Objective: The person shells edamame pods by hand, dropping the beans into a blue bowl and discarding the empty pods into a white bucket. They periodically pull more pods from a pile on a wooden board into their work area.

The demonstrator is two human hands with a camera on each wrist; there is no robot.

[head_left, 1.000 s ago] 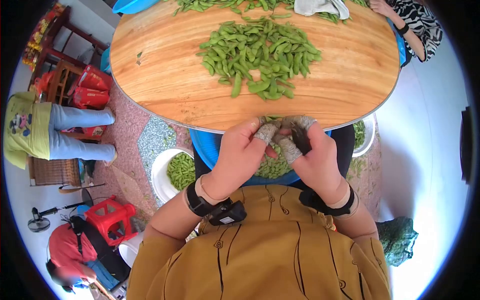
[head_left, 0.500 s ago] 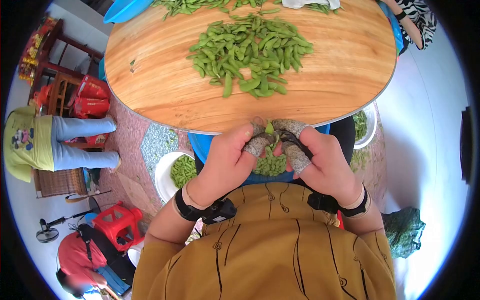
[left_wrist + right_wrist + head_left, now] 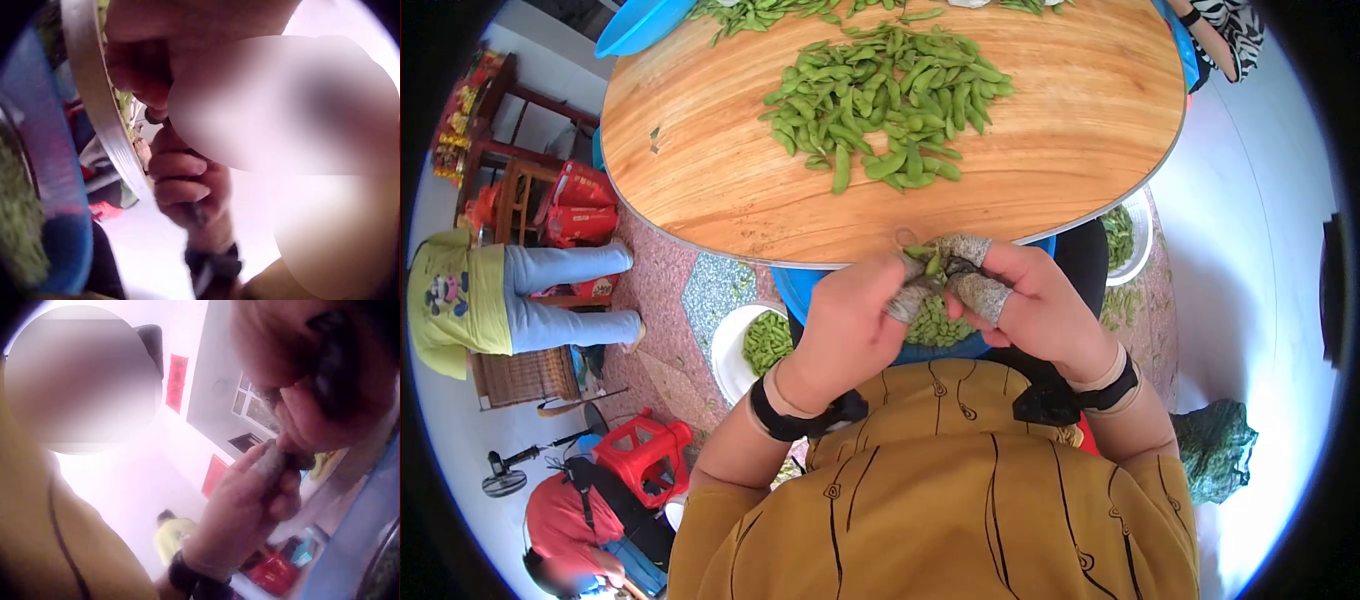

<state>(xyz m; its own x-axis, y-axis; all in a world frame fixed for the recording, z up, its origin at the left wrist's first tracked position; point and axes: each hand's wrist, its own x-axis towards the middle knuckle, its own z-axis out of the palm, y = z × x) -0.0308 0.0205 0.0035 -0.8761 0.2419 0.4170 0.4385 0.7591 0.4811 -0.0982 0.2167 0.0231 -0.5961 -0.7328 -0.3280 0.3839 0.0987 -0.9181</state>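
left hand [image 3: 850,308]: pinches pod [image 3: 933,263]
right hand [image 3: 1040,308]: pinches same pod
pod: now shows more green, perhaps splitting; shelling seems under way

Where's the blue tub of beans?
In the head view, the blue tub is below the left hand and right hand, partly under the table's near edge, right of the white bowl.

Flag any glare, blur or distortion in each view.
Head: fisheye curve, black corners, glare and shadow on the right wall; the pod pile looks sharp. Left wrist: blown-out background, blue basin soft, blurred patch at right. Right wrist: pinkish haze, left hand soft, round blurred patch upper left.
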